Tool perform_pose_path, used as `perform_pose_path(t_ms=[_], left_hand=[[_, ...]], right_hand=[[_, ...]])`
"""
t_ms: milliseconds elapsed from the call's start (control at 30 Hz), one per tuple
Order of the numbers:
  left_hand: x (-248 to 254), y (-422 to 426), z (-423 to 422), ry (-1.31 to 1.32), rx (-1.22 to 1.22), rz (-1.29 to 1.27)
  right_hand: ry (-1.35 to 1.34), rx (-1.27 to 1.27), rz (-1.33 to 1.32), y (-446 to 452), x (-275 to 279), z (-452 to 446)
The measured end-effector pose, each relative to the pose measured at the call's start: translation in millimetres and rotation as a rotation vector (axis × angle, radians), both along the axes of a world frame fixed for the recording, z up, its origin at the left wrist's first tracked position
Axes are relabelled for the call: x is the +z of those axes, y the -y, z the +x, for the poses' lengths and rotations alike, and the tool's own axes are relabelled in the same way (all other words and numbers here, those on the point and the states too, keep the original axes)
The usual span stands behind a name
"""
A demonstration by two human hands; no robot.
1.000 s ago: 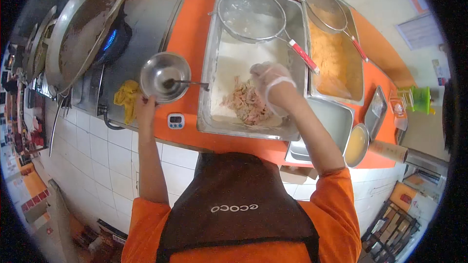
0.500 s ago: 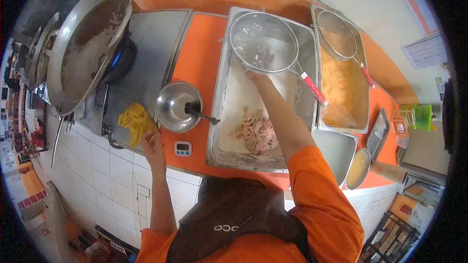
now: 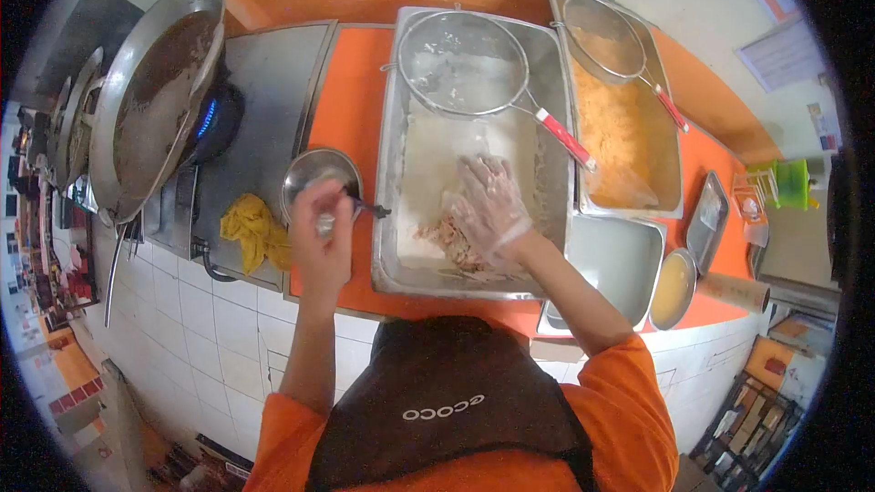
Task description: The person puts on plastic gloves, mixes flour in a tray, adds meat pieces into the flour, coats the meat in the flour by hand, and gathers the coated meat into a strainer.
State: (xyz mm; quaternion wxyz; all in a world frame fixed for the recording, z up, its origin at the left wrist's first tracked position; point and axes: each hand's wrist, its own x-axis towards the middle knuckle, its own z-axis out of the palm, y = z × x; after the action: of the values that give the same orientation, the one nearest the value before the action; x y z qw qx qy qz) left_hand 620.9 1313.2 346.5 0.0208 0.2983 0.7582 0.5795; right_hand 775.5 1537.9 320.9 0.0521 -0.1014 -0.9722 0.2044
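The right hand (image 3: 492,210), in a clear glove with white powder on it, is open, palm down and fingers a little spread, on the meat (image 3: 451,241); I see no grip closed around any piece. The meat lies in a loose heap on the flour (image 3: 433,141), in the near part of the tray (image 3: 386,210). For an even coat, I think this hand should press softly with the flat fingers, lift the pieces from below and separate those that stick together, so that dry flour can enter the folds. A hard squeeze could make lumps. The movement should be low and slow, away from the near wall, because flour can fly out. The sieve (image 3: 465,64) is over the far part of the tray, so the knuckles need care there. The left hand (image 3: 321,232) is bare and raised in front of the bowl (image 3: 314,164), its fingers half curled; I cannot tell if it holds something small. It is better to keep it out of the flour, also clear of the dark tool (image 3: 369,208) at the bowl's edge.
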Motion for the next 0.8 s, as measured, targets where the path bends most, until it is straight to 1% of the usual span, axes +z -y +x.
perform_pose_path(t_ms=[33,100,133,200,300,333,367,400,433,500,533,567,633,667,700,767,800], left_hand=[[8,-16,1,-0.031,-0.072,-0.025],[20,-46,2,-0.095,-0.184,-0.107],[13,-62,1,-0.173,-0.185,-0.146],[-13,-86,0,-0.330,-0.184,-0.224],[-29,-99,-2,0.215,-0.587,-0.740],[-39,-99,2,0.242,-0.619,-0.711],[-51,-98,7,0.269,-0.651,-0.684],[-51,-98,13,0.298,-0.683,-0.658],[-52,-97,18,0.415,-0.619,-0.559],[-52,-97,33,0.649,-0.481,-0.358],[-51,-97,40,0.696,-0.463,-0.332],[-50,-96,47,0.744,-0.445,-0.306],[-47,-96,59,0.812,-0.405,-0.274],[-46,-96,65,0.830,-0.383,-0.269],[-45,-95,69,0.848,-0.358,-0.263],[-40,-94,74,0.864,-0.333,-0.241],[-37,-92,76,0.871,-0.318,-0.228]], right_hand=[[-0.057,0.031,0.004,2,8,16],[-0.169,0.112,0.072,2,5,48],[-0.225,0.153,0.106,3,4,61],[-0.279,0.169,0.074,4,6,80],[-0.314,0.131,0.002,8,1,101],[-0.321,0.109,-0.025,8,0,105],[-0.298,0.049,0.030,9,1,109],[-0.273,-0.012,0.083,10,6,111],[-0.246,-0.074,0.135,10,9,112],[-0.328,-0.217,0.090,10,-1,110],[-0.370,-0.288,0.070,11,-1,108],[-0.351,-0.385,-0.057,19,-1,107],[-0.113,-0.392,-0.092,31,31,96],[0.005,-0.391,-0.111,38,39,90],[0.027,-0.434,-0.070,45,37,84],[-0.176,-0.453,-0.064,47,4,80],[-0.278,-0.458,-0.062,47,-1,77]])
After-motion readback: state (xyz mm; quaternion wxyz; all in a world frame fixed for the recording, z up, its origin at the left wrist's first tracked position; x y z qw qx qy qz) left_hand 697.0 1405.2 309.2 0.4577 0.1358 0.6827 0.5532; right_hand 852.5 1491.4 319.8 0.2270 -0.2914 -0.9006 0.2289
